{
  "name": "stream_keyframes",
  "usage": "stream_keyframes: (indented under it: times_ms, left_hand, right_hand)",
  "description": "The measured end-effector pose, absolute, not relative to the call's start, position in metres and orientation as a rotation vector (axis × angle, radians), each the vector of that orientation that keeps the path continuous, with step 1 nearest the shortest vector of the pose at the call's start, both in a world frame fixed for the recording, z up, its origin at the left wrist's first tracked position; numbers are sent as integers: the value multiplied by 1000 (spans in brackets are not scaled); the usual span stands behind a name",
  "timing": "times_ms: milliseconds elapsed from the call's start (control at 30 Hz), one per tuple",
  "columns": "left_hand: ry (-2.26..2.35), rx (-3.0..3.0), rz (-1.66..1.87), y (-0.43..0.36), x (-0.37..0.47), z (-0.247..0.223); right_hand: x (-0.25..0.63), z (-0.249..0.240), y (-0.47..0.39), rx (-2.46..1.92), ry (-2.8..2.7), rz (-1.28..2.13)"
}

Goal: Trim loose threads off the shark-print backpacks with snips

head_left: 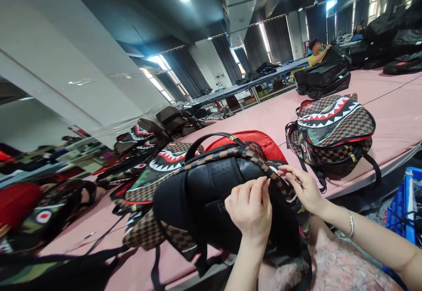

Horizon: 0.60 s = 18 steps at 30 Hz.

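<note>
A backpack with a black padded back (211, 176) and brown checkered edging lies in front of me, its red-lined flap (270, 143) showing behind. My left hand (252, 207) is closed in a pinch at the checkered edge on the bag's right side; what lies between its fingertips is too small to make out. Just right of it, my right hand (301, 187) has thumb and fingers pinched together against the same edge, and its fingertips seem to hold the edging. A bracelet (351, 225) circles the right wrist.
Another checkered shark-mouth backpack (336, 124) sits at the right on the pink table (253, 121). More backpacks (141, 137) are piled at left. Black bags (323, 78) lie farther back near a person (316, 53). A blue crate (407, 207) stands at right.
</note>
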<state>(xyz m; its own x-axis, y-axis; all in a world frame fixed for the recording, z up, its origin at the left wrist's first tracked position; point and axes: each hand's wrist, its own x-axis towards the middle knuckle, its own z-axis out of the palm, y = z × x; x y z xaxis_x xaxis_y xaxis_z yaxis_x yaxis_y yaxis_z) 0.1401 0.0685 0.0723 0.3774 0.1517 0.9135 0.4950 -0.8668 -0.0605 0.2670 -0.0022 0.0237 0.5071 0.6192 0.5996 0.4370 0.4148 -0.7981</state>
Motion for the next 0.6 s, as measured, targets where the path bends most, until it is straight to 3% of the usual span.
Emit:
stream_keyframes:
  times_ms: [200,600]
  left_hand:
    - [-607,-2306,-1515,66,147,71]
    - [-703,-2472,-1577,68,145,73]
  right_hand:
    - [279,30,-18,-1531,-1134,0]
    - [287,31,-18,-1444,-1466,-535]
